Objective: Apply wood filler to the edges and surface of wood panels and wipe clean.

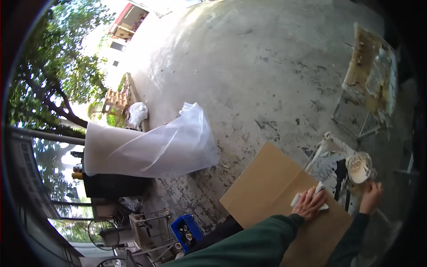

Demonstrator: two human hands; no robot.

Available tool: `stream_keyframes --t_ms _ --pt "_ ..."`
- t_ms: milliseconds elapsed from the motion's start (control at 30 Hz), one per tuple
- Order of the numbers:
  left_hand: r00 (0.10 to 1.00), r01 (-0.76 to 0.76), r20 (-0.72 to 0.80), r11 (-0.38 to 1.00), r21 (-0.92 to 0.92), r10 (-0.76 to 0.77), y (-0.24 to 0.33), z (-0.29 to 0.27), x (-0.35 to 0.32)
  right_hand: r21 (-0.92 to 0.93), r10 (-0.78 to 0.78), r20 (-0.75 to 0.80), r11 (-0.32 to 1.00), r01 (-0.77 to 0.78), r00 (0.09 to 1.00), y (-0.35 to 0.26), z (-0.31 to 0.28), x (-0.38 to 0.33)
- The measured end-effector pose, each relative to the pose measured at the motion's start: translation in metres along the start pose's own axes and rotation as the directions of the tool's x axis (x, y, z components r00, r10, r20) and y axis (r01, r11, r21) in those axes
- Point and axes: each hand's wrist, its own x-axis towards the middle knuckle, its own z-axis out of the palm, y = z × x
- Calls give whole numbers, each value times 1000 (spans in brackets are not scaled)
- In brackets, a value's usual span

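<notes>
Under my left hand (308, 205) is a white folded piece (320, 187), seemingly cloth or paper, pressed onto a large flat brown board (262, 187). My left fingers bend over it, and white ends stick out on either side. To the right, my right hand (372, 198) has its fingers curled at the near edge of a round tub (358, 167) with whitish stuff inside. Clear plastic hangs round the tub's rim. Both tub and board are over a paint-stained work stand (328, 165) with dark streaks and white smears.
A large roll of bubble wrap (151, 147) lies at the left over something black. Below it are a blue crate (187, 231) holding small items, a metal-framed cart (149, 227) and a fan (104, 235). A stained folding table (371, 73) stands at the far right on the concrete floor.
</notes>
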Motion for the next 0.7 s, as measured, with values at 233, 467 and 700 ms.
stream_keyframes --t_ms 233,467,700 --pt "1000 -1 -21 1000 8 1 -6 -2 -2 340 63 131 935 -105 989 2 -16 -8" --pt "999 -21 -44 1000 -10 21 -4 -2 3 387 135 54 911 -146 989 -3 -34 -10" --pt "1000 3 2 1000 3 -3 -2 -2 0 424 194 74 882 -207 978 -3 -36 -15"
